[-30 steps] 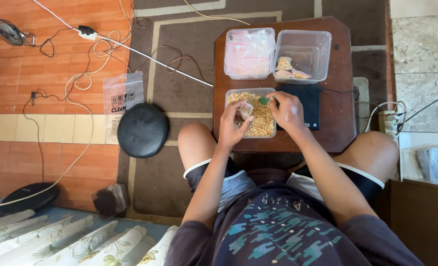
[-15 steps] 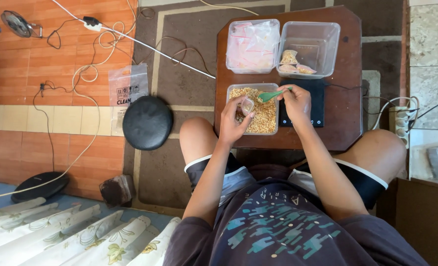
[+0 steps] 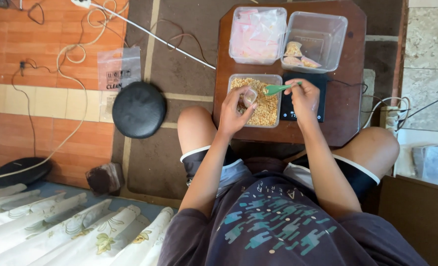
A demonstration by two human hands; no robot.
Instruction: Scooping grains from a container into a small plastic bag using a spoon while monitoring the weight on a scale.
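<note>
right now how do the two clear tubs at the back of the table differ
The left tub is packed with pinkish-white plastic bags; the right tub is nearly empty, holding a few small filled bags. The left tub looks shallower, the right tub deeper. Both are clear rectangular plastic, side by side on the wooden table.

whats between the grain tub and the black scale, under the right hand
In the head view, only a thin strip of bare wooden table separates the grain tub from the black scale; the green spoon crosses above it.

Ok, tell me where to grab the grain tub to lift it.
Grip the grain tub by its two short rim edges, coming from above at the left and right sides. The rim is raised and bare there, while the left hand and green spoon hover over its middle.
</note>
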